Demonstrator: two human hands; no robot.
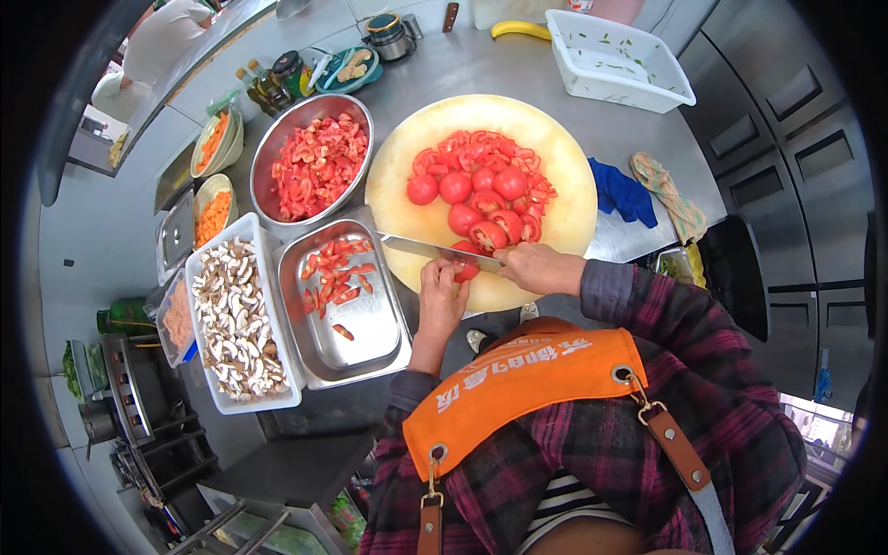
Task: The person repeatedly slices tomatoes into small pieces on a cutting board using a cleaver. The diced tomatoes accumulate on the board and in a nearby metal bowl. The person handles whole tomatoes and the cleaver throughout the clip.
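A kitchen knife (421,245) lies across the near part of a round, pale yellow cutting board (393,199), its handle gripped in my right hand (544,269). The blade points left and meets a piece of tomato (466,272) at the board's near side. My left hand (442,294) has its fingers closed on that piece, close to the blade. Beyond the knife sits a heap of tomatoes (455,187), some halved and rounded side up, others sliced. Left of the board, a steel tray (356,347) holds several red tomato scraps.
A steel bowl (262,176) of chopped tomato stands behind the tray. A white bin (293,375) of sliced mushrooms is at left, beside bowls of diced carrot (215,218). At right lie a blue cloth (622,194) and a striped cloth (671,199). A white basin (638,91) and a banana (520,30) sit at the back.
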